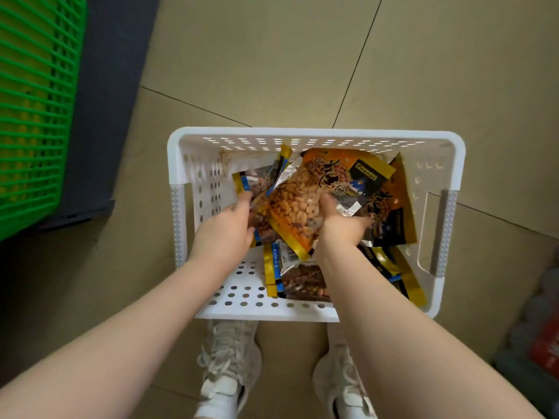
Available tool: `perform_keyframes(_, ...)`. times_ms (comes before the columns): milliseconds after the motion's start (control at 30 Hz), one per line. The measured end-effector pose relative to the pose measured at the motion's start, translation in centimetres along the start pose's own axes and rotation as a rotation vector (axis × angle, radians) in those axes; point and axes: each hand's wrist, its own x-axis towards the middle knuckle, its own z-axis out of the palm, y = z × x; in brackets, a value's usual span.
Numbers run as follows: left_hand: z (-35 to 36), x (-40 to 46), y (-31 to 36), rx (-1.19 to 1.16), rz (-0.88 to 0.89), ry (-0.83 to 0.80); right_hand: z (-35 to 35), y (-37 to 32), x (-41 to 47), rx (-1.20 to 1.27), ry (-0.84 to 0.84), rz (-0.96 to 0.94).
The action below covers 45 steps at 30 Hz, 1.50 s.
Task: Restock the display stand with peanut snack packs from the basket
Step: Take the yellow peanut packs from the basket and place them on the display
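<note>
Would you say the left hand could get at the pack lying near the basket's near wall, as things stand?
Probably yes: that pack lies uncovered just below the left hand inside the basket, though the hand now grips other packs.

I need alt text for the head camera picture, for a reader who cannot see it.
Seen from above, a person's left hand and right hand grip peanut snack packs inside a white basket on a tiled floor. More packs lie beneath; a green rack stands far left.
</note>
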Motion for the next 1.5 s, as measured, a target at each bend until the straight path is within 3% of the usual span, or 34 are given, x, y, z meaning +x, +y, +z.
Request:
perform_keyframes(67,0.2,0.2,-0.2,0.064,0.005,-0.002,-0.2,-0.1,-0.5,0.148,-0.203,0.138)
perform_keyframes(100,0.2,0.3,-0.3,0.112,0.016,-0.006,-0.5,-0.3,-0.7,0.105,-0.261,0.125)
perform_keyframes(267,-3.4,-1.3,1.3,0.255,0.073,-0.117,-3.5,-3.3,-3.9,-0.559,-0.122,-0.429)
perform_keyframes(433,-9.9,-7.5,3.4,0.110,0.102,-0.267,-9.3,-9.2,-11.3,-0.500,-0.228,-0.586)
perform_keyframes(633,-23.4,-19.4,5.2,0.103,0.118,-0.227,-16.2,-19.0,-26.1,-0.615,-0.447,-0.827)
perform_keyframes(833,-38.9,-35.9,7.3,-0.042,0.064,0.065,-23.0,-26.0,-48.6,-0.639,-0.712,-1.070)
perform_keyframes(1033,-46.8,-54.6,4.7,-0.074,-0.143,0.409,-26.4,-24.4,-67.5,-0.626,-1.008,-1.196)
perform_keyframes(1333,-46.2,-80.8,-3.5,-0.155,-0.634,0.978,-28.0,-10.8,-91.5,-0.574,-1.544,-1.445)
perform_keyframes(1500,-43.9,-93.4,-10.1,-0.248,-0.873,1.242,-28.2,2.5,-101.9,-0.520,-1.781,-1.390)
